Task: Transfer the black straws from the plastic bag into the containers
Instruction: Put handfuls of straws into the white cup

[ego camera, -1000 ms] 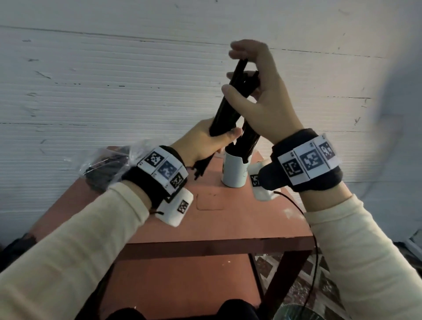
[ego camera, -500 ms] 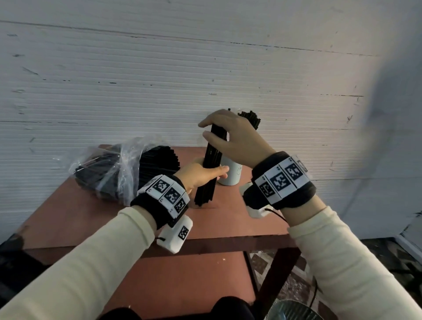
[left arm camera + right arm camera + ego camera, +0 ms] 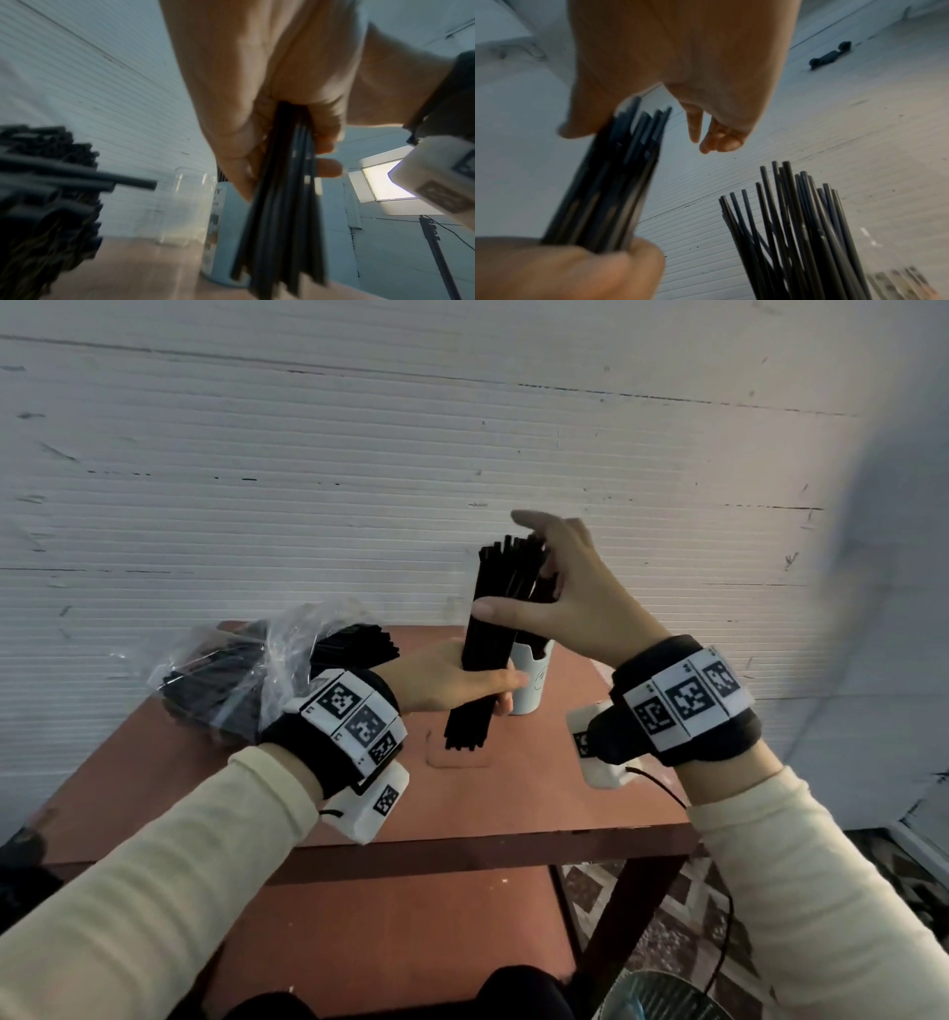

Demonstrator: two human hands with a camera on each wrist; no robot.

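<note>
A bundle of black straws point(image 3: 488, 634) stands upright just above the red table point(image 3: 513, 803). My left hand point(image 3: 508, 690) grips its lower half; the left wrist view shows the fingers wrapped round the bundle point(image 3: 282, 192). My right hand point(image 3: 513, 577) is at the bundle's top. Its thumb lies against the straws point(image 3: 608, 182) and its fingers point(image 3: 706, 140) hang spread, apart from them. Right behind the bundle, a white cup point(image 3: 531, 685) holds more straws point(image 3: 795, 223). The clear plastic bag point(image 3: 241, 670) with many straws lies at the table's back left.
A clear empty container point(image 3: 185, 207) stands left of the white cup point(image 3: 221, 223), hidden in the head view. A white ribbed wall point(image 3: 359, 480) rises just behind the table. Below are a lower shelf point(image 3: 385, 932) and a fan point(image 3: 662, 999) on the tiled floor.
Both hands brought the bundle down from above the cup to beside it. The right hand then loosened from a grip on the bundle's top to spread fingers.
</note>
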